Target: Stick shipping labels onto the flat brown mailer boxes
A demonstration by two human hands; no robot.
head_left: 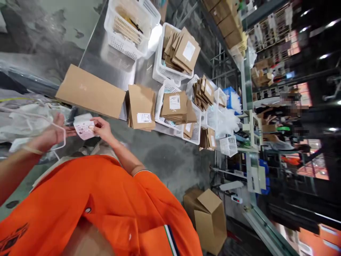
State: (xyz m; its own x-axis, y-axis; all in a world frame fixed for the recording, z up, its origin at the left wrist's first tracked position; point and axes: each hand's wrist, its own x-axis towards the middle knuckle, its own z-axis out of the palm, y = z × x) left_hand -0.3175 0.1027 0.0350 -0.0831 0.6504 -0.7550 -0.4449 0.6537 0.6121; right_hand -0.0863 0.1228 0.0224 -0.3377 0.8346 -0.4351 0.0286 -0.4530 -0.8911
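White label [84,130], just one, sits between two hands [60,131] [103,129].

one head-worn view, looking steeply down over an orange shirt [119,199], near the fingers [99,121], tipped sideways, metal surface [93,64] running diagonally, hall [314,74] receding at right

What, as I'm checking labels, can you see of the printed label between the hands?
The printed label is white, paper-like and roughly rectangular, with dark print too small to read. Its upper part looks mostly blank and bent back along a crease. It is held on the wearer's side of the long brown cardboard piece. The right hand pinches its right edge; the left hand has fingertips by its left edge, contact unclear.
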